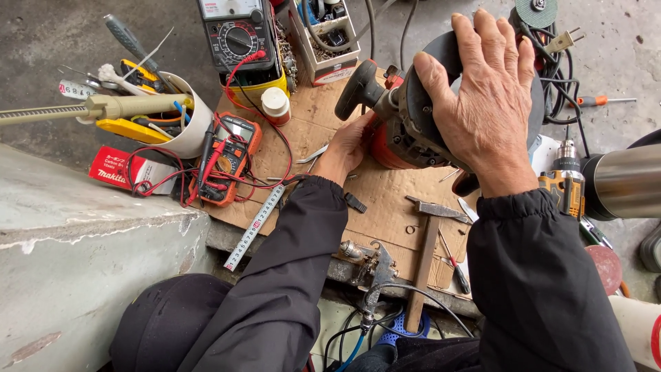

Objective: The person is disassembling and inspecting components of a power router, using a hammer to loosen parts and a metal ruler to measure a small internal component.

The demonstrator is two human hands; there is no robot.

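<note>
The power tool, an orange-bodied machine with a dark round base and a black side handle, lies tipped on its side on the cardboard sheet with both hands on it. The right hand lies spread flat, fingers extended, over the round base, pressing or steadying it rather than closing round it. The left hand is at the lower body of the tool, just under the black handle; its fingers are hidden behind the casing, so I cannot tell whether they grip a part or merely bear against it. Judged from this position, the work on the tool is at an early or middle stage: the housing appears whole, and I see no removed cover or loose part that plainly belongs to it near the hands. Just below the right wrist lie a hammer and a small screwdriver, neither held. Beside the right forearm stands a cordless drill, also untouched. Left of the left hand lies an orange multimeter with red and black leads trailing over the cardboard, not connected to the tool as far as can be seen. A steel rule lies by the left sleeve. Beyond the multimeter stands a white cup holding assorted hand tools.
</note>
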